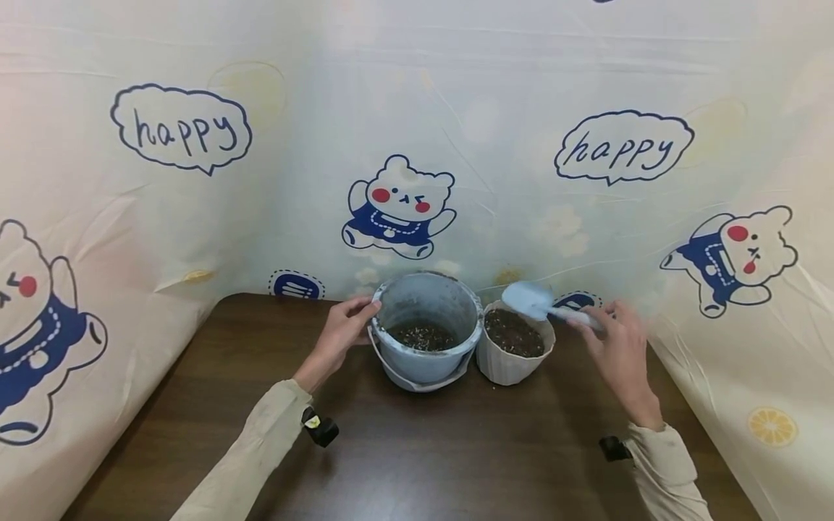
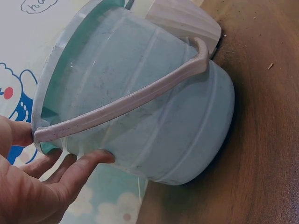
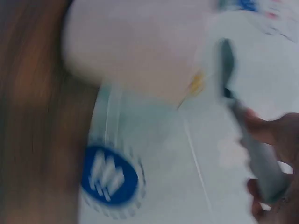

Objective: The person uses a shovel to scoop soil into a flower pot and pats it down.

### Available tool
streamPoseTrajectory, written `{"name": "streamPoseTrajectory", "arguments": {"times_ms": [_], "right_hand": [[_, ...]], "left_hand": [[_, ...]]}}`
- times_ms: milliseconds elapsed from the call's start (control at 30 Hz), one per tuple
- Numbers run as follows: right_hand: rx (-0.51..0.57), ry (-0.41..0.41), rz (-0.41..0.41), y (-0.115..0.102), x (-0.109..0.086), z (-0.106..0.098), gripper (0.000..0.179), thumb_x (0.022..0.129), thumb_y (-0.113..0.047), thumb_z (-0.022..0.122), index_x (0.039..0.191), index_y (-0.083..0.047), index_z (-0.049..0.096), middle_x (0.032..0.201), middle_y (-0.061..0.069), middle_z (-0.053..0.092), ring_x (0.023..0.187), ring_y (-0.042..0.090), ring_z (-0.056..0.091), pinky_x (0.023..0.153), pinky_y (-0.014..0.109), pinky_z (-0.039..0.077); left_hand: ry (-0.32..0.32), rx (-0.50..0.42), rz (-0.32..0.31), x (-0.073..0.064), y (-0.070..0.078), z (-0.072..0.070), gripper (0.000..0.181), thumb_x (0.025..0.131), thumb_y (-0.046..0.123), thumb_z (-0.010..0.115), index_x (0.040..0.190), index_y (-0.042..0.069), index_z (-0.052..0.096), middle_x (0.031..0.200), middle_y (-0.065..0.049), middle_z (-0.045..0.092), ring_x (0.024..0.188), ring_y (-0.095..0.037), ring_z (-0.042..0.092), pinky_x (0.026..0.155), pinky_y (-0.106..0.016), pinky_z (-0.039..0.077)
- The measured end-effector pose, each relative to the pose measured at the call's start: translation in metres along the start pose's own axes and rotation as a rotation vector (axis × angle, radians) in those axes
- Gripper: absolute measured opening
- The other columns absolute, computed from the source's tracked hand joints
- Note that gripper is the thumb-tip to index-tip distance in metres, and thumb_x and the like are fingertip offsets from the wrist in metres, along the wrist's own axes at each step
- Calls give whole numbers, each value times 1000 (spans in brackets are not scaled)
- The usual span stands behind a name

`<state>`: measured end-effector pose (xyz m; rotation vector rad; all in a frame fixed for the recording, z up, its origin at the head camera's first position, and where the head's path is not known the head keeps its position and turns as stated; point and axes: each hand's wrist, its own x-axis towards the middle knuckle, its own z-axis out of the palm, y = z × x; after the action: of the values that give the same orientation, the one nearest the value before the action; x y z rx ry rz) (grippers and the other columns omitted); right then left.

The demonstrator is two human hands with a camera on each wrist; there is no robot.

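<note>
A light blue bucket stands on the table with dark soil low inside it. At its left rim my left hand pinches the edge, thumb on top and fingers against the outer wall, as the left wrist view of the bucket shows. Its pale handle hangs down the side. My right hand grips a small trowel by its grey handle. The trowel's blue blade is over the back rim of a whitish ribbed pot, which holds dark soil. The right wrist view is blurred.
The brown wooden table has a few crumbs near the pot. Behind and at both sides hangs a pale printed cloth with bears and lettering. Bucket and pot stand side by side near the table's back edge.
</note>
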<state>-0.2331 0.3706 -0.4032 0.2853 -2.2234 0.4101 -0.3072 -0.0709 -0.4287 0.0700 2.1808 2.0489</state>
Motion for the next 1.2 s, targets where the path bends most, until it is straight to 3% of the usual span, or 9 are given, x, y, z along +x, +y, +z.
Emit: {"name": "streamPoseTrajectory", "arguments": {"times_ms": [133, 233, 433, 533, 800, 1200], "right_hand": [[41, -225, 91, -4, -1, -3, 22, 80, -7, 90, 96, 4, 80, 89, 14, 61, 84, 31, 53, 68, 44, 43], [-5, -320, 120, -7, -2, -5, 23, 83, -13, 89, 97, 3, 81, 87, 12, 60, 82, 30, 53, 68, 45, 43], [-175, -293, 73, -23, -4, -11, 23, 84, -15, 88, 93, 4, 80, 78, 13, 53, 70, 31, 47, 58, 46, 41], [-211, -315, 86, -36, 0, -14, 20, 87, -16, 86, 88, 2, 80, 75, 14, 52, 66, 31, 47, 52, 49, 44], [-181, -331, 260, -56, 2, -14, 25, 94, -22, 79, 80, -2, 77, 77, 16, 55, 69, 32, 52, 50, 51, 45], [-127, -516, 253, -68, 1, -38, 18, 90, -21, 83, 86, -4, 80, 75, 7, 51, 68, 22, 44, 52, 36, 40]], "left_hand": [[-4, 2, 3, -1, 1, 0, 51, 107, 29, 62, 148, -1, 55, 138, -23, 57, 102, -18, 64, 82, -35, 65], [-6, 7, 3, -1, 2, 0, 51, 107, 30, 61, 148, -1, 55, 139, -22, 57, 103, -19, 64, 83, -35, 65], [-11, 8, 8, -1, 3, 0, 51, 107, 31, 61, 148, 0, 55, 138, -21, 57, 104, -19, 64, 84, -35, 65], [-12, 4, 10, 0, 4, 1, 51, 107, 31, 61, 148, 0, 55, 138, -21, 57, 103, -18, 64, 84, -35, 65], [-4, -7, 0, -1, 2, 0, 51, 107, 30, 61, 148, -1, 55, 140, -23, 56, 102, -17, 63, 82, -34, 65], [5, 4, -8, -1, 2, 2, 51, 107, 29, 61, 148, -1, 55, 139, -22, 56, 107, -20, 62, 83, -34, 65]]}}
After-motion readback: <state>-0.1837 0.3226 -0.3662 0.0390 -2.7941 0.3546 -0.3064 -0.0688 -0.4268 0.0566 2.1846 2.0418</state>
